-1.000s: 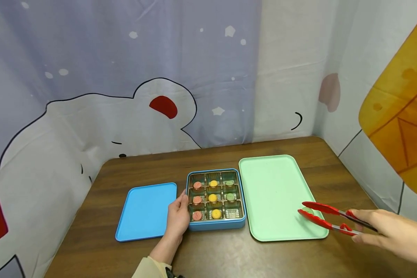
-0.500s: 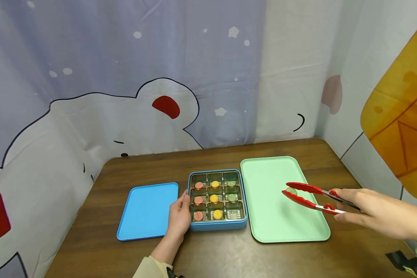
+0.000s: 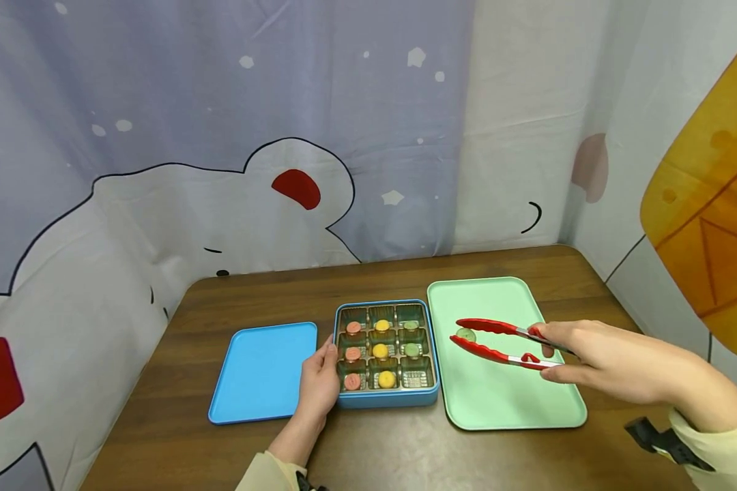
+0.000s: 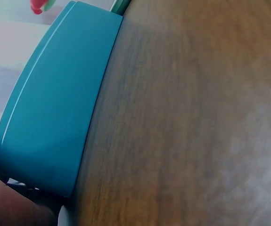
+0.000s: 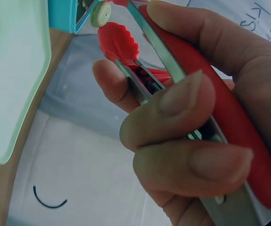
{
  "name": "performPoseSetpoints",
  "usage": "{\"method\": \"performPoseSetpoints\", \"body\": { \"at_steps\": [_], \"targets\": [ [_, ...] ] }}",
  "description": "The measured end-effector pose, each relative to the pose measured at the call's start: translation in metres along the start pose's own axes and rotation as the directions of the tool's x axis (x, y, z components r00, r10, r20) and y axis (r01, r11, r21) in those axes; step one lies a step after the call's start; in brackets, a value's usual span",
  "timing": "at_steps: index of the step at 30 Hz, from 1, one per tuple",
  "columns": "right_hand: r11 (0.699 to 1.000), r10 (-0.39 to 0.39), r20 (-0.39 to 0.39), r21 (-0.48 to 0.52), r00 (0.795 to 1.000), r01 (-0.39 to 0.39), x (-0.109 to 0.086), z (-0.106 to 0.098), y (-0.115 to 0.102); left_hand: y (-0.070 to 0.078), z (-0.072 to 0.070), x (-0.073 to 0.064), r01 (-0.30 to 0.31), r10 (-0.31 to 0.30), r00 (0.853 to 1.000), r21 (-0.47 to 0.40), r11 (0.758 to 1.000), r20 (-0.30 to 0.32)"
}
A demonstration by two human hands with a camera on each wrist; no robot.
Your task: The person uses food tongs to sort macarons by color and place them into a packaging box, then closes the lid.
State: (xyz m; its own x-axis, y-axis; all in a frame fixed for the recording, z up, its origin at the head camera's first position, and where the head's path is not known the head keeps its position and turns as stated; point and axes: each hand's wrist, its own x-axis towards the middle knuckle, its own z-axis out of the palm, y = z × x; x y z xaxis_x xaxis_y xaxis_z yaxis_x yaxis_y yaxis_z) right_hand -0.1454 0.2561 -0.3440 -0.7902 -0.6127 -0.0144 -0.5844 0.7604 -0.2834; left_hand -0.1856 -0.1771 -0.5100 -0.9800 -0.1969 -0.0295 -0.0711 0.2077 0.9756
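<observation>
My left hand (image 3: 319, 382) grips the left wall of a blue box (image 3: 388, 399), whose side (image 4: 60, 99) fills the left wrist view. Its gold insert has compartments in three columns: pink, yellow and green round cookies. The front right compartment shows only its ridged floor. My right hand (image 3: 614, 358) holds red-tipped metal tongs (image 3: 488, 326), with fingers curled round the handles (image 5: 220, 113). Between the tong tips is a small green cookie (image 3: 466, 335), held above the left part of a pale green tray (image 3: 510, 406); in the right wrist view this cookie (image 5: 100, 14) shows its ridged edge.
A flat blue tray or lid (image 3: 261, 375) lies left of the box. All stand on a brown wooden table (image 3: 381, 457). A printed curtain (image 3: 393, 136) hangs behind the table and along its sides.
My right hand has carried the tongs and the green cookie leftward and up, from the tray's front right toward the box. The left hand keeps its grip on the box.
</observation>
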Motion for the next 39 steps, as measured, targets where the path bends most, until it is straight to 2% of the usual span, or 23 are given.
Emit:
{"method": "performPoseSetpoints", "body": {
  "at_steps": [7,12,21,32,39],
  "targets": [
    [0.998,-0.059,0.005,0.02,0.998,0.059,0.015,0.004,-0.013,0.0,0.001,0.0,0.019,-0.019,1.0,-0.018,1.0,0.001],
    [0.993,-0.11,0.01,0.051,0.994,0.109,0.026,0.006,-0.02,0.001,0.001,0.001,0.007,-0.007,1.0,-0.018,1.0,0.007],
    [0.969,-0.203,0.025,0.15,0.979,0.197,0.041,0.013,-0.029,0.0,0.0,0.0,0.002,-0.002,1.0,-0.009,1.0,0.011],
    [0.972,-0.189,0.075,0.157,0.979,0.175,0.049,0.024,-0.035,0.0,0.0,-0.002,0.007,-0.006,1.0,-0.025,1.0,0.012],
    [0.968,-0.209,0.08,0.158,0.975,0.195,0.052,0.027,-0.035,0.001,0.0,-0.001,0.004,-0.004,1.0,-0.02,1.0,0.015]
  ]
}}
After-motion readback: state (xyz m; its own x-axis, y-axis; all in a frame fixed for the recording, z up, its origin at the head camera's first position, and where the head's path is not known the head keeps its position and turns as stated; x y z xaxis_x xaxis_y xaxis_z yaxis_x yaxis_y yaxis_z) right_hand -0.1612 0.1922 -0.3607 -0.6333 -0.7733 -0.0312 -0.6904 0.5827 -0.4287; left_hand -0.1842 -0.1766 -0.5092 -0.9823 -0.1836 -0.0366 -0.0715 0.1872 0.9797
